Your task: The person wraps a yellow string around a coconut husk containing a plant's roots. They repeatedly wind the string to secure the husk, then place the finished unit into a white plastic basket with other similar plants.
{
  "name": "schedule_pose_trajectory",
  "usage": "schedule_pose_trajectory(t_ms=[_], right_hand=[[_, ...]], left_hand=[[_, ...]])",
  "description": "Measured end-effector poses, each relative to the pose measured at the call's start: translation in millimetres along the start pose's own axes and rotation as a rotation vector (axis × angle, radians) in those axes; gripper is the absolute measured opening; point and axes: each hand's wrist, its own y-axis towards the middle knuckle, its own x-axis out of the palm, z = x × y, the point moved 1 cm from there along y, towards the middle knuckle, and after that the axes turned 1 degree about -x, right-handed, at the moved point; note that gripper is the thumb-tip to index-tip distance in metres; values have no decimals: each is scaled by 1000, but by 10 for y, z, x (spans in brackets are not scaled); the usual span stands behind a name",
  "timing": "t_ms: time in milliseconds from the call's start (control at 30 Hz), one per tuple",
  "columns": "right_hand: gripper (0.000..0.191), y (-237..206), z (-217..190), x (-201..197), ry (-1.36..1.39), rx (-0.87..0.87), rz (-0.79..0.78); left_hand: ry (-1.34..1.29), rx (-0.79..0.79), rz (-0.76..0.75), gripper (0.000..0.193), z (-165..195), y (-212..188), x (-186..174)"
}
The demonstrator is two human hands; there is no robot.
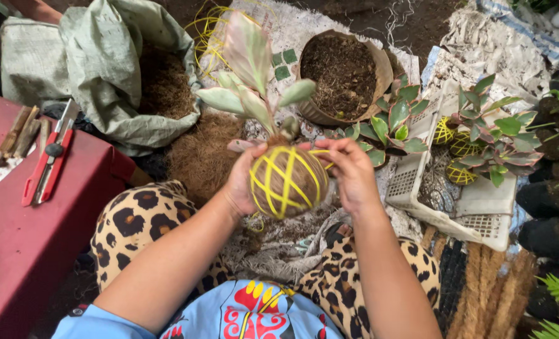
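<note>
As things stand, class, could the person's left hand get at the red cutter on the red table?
Probably not yet: the left hand is busy holding the string-wrapped ball. Otherwise the path to the red cutter looks open.

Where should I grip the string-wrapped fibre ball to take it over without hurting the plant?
Probably cup the string-wrapped fibre ball from below and at its sides, where the left hand and right hand hold it. Its round, bound body looks firm; the leaves stand up from its top, so avoid coming from above.
</note>
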Motion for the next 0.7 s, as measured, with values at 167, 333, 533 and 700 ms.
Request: schedule_pose_trajectory(t_ms=[167,333,533,700], right_hand=[[6,-132,-184,77,488,-41,85],[13,-179,-456,22,798,-292,-18],[14,-500,-857,-7,184,-391,42],[34,-800,-966,285,-933,-380,-328]], left_hand=[[56,-42,106,76,-81,43,-47],[122,-44,18,78,-104,47,-81],[54,-1,77,76,-37,62,-97],[186,246,204,68,75,102,-200]])
